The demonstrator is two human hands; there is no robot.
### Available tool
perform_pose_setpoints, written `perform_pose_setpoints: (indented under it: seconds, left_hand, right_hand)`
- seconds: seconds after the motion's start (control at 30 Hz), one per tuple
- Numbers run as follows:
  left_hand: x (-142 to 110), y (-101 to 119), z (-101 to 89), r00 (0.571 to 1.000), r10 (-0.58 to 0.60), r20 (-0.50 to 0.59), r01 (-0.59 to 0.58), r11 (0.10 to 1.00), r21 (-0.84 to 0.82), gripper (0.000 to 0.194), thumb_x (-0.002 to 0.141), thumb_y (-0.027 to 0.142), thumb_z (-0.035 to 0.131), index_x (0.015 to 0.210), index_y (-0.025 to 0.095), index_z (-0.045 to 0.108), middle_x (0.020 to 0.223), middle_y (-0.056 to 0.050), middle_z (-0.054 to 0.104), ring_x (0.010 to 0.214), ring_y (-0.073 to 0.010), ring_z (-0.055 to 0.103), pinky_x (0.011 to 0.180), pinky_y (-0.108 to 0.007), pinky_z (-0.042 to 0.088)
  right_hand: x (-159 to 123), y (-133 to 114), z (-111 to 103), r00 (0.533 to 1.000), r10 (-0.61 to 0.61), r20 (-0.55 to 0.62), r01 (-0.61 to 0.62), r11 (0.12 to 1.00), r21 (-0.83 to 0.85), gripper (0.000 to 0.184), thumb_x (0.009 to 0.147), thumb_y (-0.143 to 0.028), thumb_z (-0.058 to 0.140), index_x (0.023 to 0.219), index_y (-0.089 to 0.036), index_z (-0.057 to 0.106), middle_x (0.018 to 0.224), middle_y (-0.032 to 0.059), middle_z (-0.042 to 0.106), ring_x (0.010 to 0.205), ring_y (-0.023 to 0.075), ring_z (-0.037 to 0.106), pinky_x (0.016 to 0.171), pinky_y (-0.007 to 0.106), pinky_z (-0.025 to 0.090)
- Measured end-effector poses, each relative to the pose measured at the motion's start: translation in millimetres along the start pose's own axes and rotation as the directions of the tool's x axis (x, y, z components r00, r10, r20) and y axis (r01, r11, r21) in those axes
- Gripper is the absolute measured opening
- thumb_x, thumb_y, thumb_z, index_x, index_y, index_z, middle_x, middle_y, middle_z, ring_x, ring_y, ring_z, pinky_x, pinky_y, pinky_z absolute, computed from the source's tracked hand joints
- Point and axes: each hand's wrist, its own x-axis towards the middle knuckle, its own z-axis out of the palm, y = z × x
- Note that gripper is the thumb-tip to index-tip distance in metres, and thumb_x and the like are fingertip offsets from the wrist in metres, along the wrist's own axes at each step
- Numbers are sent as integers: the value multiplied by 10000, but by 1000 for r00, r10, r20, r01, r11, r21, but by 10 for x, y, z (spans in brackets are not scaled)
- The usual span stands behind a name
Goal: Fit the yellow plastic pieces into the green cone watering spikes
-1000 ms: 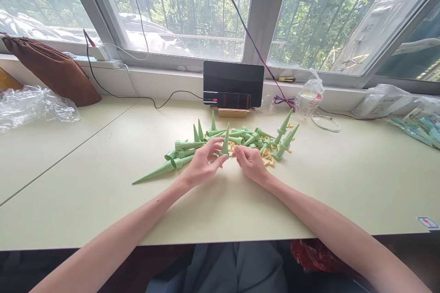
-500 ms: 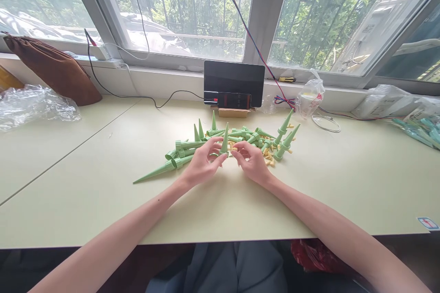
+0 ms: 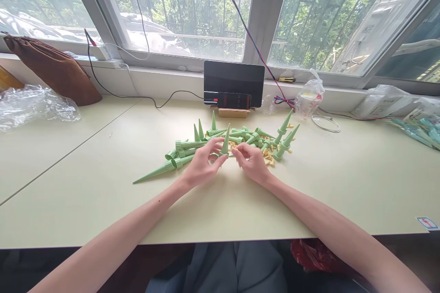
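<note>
Evidently you are holding a green spike (image 3: pixel 226 141) with your left hand (image 3: pixel 202 162) over the middle of the table (image 3: pixel 220 210), nearer the far edge than the corners; its point is aiming up and leaning slightly toward the right edge; your left thumb and fingers are curling around its wide lower collar; your right hand (image 3: pixel 252 162) is sitting just beside it, thumb and forefinger meeting in a narrow pinch, apparently on a small yellow piece (image 3: pixel 235 148), though the fingertips are hiding most of it; other green spikes (image 3: pixel 187 145) are lying heaped toward the far edge, one long one pointing to the near left corner; loose yellow pieces (image 3: pixel 269 161) are lying on the side toward the right edge; a tablet (image 3: pixel 233 78) is standing by the far edge; the held spike is looking like light, stiff, smooth plastic, likelier to tip or turn than to bend; you are probably getting the surest hold low on that collar, since the slim tip is offering little grip; the small yellow piece is seeming light and easy to drop, suiting a gentle fingertip pinch
</note>
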Motion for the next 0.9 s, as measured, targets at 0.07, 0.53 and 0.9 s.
perform_pose_setpoints:
  seconds: [0.07, 0.53, 0.9]
  left_hand:
    - [-1, 5, 0, 1000, 8, 2, -8, 1000, 10, 395, 884, 321, 621, 1253, 221, 522, 1046, -80, 694, 973, -233, 674, 784, -378, 605]
    - [-9, 33, -3, 998, 43, 36, -45, 998, 55, 375, 887, 302, 611, 1245, 229, 525, 1014, -61, 703, 968, -229, 678, 795, -370, 591]
    - [2, -1, -3, 999, -41, -1, 41, 998, -47, 408, 877, 330, 633, 1252, 216, 521, 1010, -70, 668, 848, -195, 671, 721, -352, 614]
  right_hand:
    - [0, 5, -1, 1000, 7, -3, -7, 1000, -18, 387, 923, -526, 529, 737, -189, 569, 533, -27, 503, 480, 116, 461, 491, 254, 397]
    - [9, 56, 6, 1000, 15, -5, -15, 998, -65, 596, 943, -629, 414, 563, -187, 539, 436, -28, 439, 426, 107, 413, 478, 253, 360]
    - [-11, 55, 12, 999, 23, 35, -24, 999, 33, 333, 936, -523, 516, 960, -195, 567, 567, -48, 495, 493, 115, 458, 493, 238, 386]
